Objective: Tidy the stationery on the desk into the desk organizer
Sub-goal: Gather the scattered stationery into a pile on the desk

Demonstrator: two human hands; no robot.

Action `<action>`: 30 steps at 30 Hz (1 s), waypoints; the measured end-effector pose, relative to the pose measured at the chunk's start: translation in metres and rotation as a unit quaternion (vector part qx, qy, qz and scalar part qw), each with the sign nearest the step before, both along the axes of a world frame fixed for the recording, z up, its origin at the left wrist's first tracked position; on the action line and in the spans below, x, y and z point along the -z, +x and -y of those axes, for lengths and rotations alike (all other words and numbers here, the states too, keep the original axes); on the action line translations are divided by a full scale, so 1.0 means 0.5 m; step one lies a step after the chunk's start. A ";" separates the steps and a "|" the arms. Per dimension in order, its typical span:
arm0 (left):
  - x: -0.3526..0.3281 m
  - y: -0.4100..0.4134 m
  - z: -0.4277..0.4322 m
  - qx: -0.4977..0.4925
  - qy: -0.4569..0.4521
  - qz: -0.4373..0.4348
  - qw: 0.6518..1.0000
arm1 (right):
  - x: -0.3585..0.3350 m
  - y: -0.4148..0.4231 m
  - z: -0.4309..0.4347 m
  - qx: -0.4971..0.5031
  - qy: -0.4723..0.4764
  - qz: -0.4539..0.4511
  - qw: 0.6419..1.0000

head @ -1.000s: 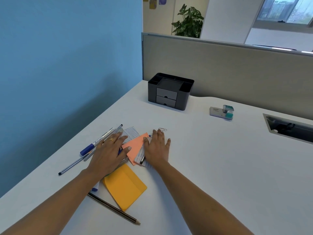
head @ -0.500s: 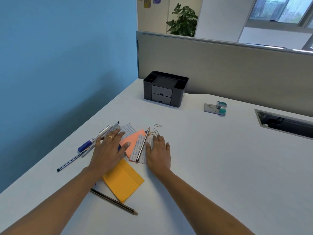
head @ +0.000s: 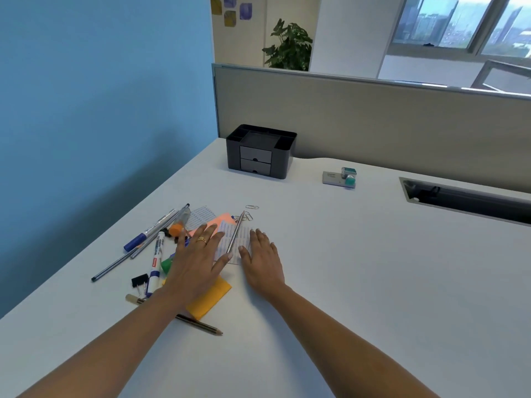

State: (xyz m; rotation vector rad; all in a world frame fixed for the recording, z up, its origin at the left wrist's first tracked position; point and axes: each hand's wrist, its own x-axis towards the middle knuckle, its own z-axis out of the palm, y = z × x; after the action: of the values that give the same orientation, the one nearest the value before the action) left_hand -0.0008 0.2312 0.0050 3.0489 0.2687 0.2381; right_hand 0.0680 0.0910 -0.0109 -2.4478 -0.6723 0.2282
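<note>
A black desk organizer (head: 261,151) with two grey drawers stands at the back of the white desk. A pile of stationery lies near me: pens (head: 152,228), a whiteboard marker (head: 155,261), a black binder clip (head: 140,280), an orange sticky pad (head: 211,300), a pink note (head: 221,218), printed label sheets (head: 240,239), paper clips (head: 252,207) and a pencil (head: 235,235) on the sheets. My left hand (head: 198,264) lies flat on the pile, fingers apart. My right hand (head: 263,259) rests flat on the desk beside the label sheets, holding nothing.
A small grey and teal stapler (head: 340,178) sits to the right of the organizer. A cable slot (head: 465,198) is cut into the desk at the far right. Another pencil (head: 201,326) lies under my left forearm. A blue wall borders the desk's left edge, a grey partition its back.
My left hand slid right, uncovering the whiteboard marker, binder clip and orange cap. My right hand drew back off the sheets, leaving the pencil on them.
</note>
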 end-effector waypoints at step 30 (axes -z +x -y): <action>0.005 -0.013 0.181 -0.022 0.100 -0.115 0.988 | -0.004 -0.085 0.327 -0.103 -0.076 0.009 0.992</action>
State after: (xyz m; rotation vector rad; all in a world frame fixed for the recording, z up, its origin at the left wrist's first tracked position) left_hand -0.0072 0.1405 0.0024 3.2741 0.3442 -0.0910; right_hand 0.0256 -0.0725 -0.0089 -2.5253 -0.9479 0.3498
